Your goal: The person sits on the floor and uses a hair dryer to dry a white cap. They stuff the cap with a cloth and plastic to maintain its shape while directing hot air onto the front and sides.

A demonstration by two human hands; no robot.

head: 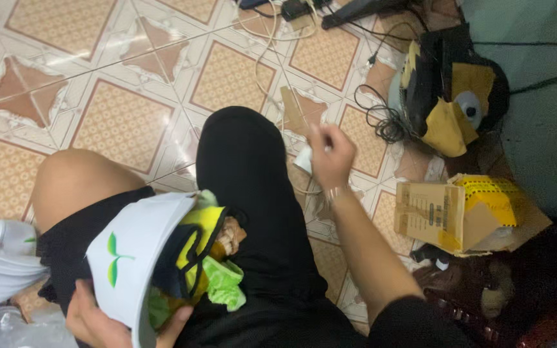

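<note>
A: Head view, lower left of the frame – what's the left hand (101, 322) got?
B: It cups the underside of a white cap (138, 248) with a green sprout mark, fingers curled round the rim. The cap rests on the lap, stuffed with yellow, black and green cloth (211, 258)

A: And the right hand (331, 158)?
B: Raised at centre frame, fingers pinched closed around something small and white; it's blurred, so I cannot tell what. Right of it a torn cardboard box (459, 212) lies on the tiled floor (117, 122), with a tangle of cables (381, 119) above
</note>
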